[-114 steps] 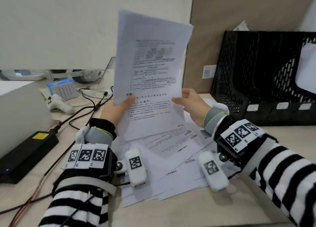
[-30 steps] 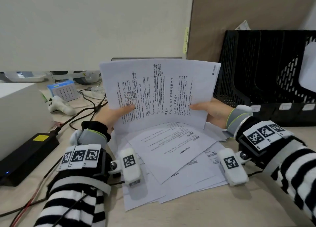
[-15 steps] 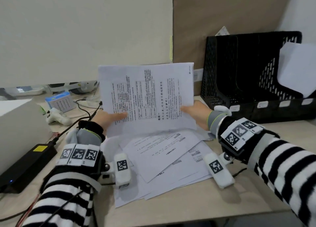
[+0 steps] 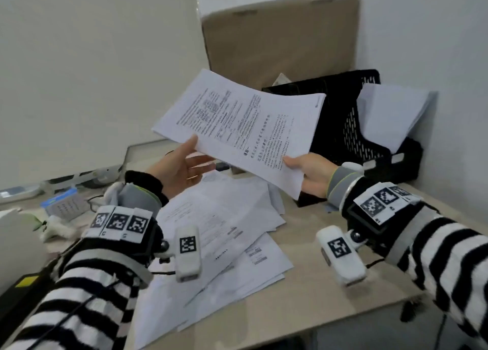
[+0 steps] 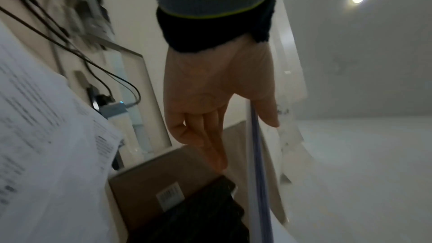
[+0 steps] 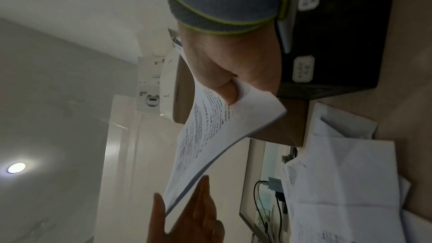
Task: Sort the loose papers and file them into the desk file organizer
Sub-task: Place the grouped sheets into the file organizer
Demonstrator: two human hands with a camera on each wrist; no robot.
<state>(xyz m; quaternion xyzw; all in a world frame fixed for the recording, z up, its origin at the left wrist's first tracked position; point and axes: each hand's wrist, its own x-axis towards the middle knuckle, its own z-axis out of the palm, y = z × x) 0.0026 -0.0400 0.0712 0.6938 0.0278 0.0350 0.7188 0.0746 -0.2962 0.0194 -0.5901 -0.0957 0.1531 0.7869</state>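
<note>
Printed white paper sheaf point(image 4: 245, 128) is up in open air, clear of the scattered loose white sheets point(image 4: 219, 233) on the beige desk point(image 4: 303, 302), with the black mesh file organizer point(image 4: 346, 128) right behind it. A second ago both hands clamped it upright; now it's tilted flat. Right hand point(image 4: 311, 174) pinches the near corner, thumb on top. Left hand point(image 4: 179, 167) is spread loose, thumb just touching the left edge.

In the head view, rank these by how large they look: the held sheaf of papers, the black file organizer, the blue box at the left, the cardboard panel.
1. Cardboard panel
2. Held sheaf of papers and black file organizer: too close to rank; the sheaf is nearer and covers part of the organizer.
3. Blue box
</note>
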